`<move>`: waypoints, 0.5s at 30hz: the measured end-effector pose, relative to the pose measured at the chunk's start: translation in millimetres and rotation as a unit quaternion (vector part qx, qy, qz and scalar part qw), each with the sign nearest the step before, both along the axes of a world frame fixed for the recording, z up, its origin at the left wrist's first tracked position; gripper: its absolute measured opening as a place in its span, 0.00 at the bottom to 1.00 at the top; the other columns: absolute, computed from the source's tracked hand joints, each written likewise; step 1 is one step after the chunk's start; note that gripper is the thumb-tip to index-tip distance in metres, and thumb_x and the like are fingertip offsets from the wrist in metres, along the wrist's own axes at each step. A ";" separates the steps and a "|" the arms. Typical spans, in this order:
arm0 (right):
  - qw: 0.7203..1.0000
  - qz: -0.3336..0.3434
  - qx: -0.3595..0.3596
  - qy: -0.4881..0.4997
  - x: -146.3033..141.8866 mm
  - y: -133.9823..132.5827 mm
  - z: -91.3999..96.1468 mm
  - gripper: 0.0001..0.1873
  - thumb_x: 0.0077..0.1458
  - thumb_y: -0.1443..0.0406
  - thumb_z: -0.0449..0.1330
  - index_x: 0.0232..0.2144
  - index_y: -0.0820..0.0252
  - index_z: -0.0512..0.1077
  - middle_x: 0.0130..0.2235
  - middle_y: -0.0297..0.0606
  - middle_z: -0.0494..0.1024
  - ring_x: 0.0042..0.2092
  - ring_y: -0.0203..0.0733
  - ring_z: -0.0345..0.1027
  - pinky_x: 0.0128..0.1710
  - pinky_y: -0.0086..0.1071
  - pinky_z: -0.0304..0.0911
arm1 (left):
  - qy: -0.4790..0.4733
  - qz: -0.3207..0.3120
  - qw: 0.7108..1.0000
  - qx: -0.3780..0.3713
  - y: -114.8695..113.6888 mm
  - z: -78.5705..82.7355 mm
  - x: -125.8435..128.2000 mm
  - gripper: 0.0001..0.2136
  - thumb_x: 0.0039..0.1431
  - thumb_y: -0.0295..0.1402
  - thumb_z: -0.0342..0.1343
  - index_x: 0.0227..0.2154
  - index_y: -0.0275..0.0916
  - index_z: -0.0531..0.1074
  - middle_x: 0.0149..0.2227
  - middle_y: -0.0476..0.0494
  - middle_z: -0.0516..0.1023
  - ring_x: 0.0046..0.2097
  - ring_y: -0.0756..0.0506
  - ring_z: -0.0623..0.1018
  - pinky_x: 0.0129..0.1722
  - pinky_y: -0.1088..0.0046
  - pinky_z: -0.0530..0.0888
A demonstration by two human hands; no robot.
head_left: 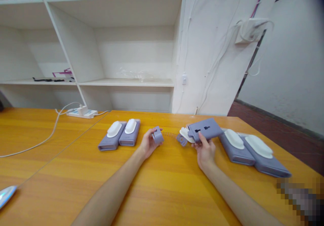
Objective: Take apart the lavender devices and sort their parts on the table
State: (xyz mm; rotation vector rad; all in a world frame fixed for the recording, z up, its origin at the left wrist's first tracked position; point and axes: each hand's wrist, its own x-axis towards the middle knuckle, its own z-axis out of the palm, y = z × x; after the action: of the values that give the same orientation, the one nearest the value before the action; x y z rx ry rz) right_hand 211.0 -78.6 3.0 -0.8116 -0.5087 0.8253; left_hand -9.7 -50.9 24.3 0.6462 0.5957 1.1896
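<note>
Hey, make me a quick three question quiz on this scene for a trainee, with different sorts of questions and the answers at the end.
1. Multiple choice: where does the white power strip lie?
A) On a shelf
B) On the wooden table
C) On the floor

2. True or false: the left hand holds a smaller piece than the right hand does.

3. Count: how many purple-grey boxes topped with white ovals lie on the table, out of the hands?

Key:
1. B.
2. True: the left holds a small piece, the right a flat slotted box.
3. Four: two on the left side, two on the right.
</note>
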 end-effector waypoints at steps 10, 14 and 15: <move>0.998 -0.008 -0.018 -0.062 1.4 2.1 -4.3 0.21 0.43 0.56 0.67 0.37 0.58 0.68 0.31 0.30 0.72 0.21 0.30 0.59 0.18 0.27 0.62 | -0.007 0.057 0.998 0.020 8.3 -6.1 0.8 0.11 0.48 0.32 0.61 0.35 0.37 0.69 0.32 0.45 0.77 0.32 0.48 0.77 0.29 0.74 0.73; 0.990 0.008 -0.007 -0.140 -3.9 -1.8 -3.9 0.20 0.44 0.55 0.66 0.36 0.59 0.68 0.31 0.31 0.72 0.21 0.30 0.59 0.18 0.27 0.62 | 0.039 0.063 0.996 0.058 8.3 -9.1 5.4 0.17 0.46 0.32 0.65 0.40 0.36 0.68 0.41 0.39 0.76 0.41 0.44 0.78 0.33 0.72 0.74; 0.988 0.012 -0.006 -0.157 -5.1 -2.9 -3.4 0.20 0.44 0.55 0.66 0.36 0.59 0.68 0.31 0.31 0.72 0.22 0.31 0.60 0.18 0.27 0.62 | 0.049 0.071 0.994 0.061 8.5 -10.6 6.5 0.19 0.45 0.32 0.66 0.41 0.37 0.67 0.42 0.38 0.76 0.42 0.43 0.77 0.33 0.71 0.74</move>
State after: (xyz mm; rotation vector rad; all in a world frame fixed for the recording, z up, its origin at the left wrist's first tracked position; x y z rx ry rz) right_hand 206.0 -81.6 -0.4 -0.9543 -0.7935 0.7261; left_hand -3.2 -42.4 13.7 0.7802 0.6641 1.3415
